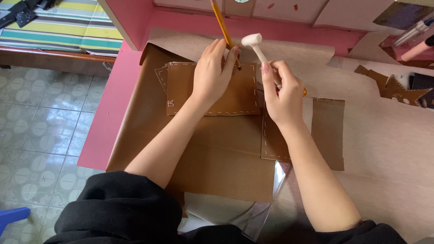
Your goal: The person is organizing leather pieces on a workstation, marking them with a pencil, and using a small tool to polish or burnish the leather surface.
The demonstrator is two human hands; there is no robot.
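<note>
My left hand (212, 72) rests on a brown stitched leather piece (185, 90) and pinches a long yellow-handled tool (220, 22) upright, its tip at the piece's top edge. My right hand (282, 92) grips a small white mallet (252, 41) by its handle, the head raised just right of the yellow tool. A second brown piece with white stitching (327, 131) lies under and right of my right hand. Both pieces sit on a large brown leather sheet (217, 158).
The work lies on a pink table (108, 117) covered partly by tan fabric (389, 135). Dark leather scraps (398, 88) lie at the far right. A clear plastic sheet (266, 203) pokes out near me. A tiled floor and striped mat are at the left.
</note>
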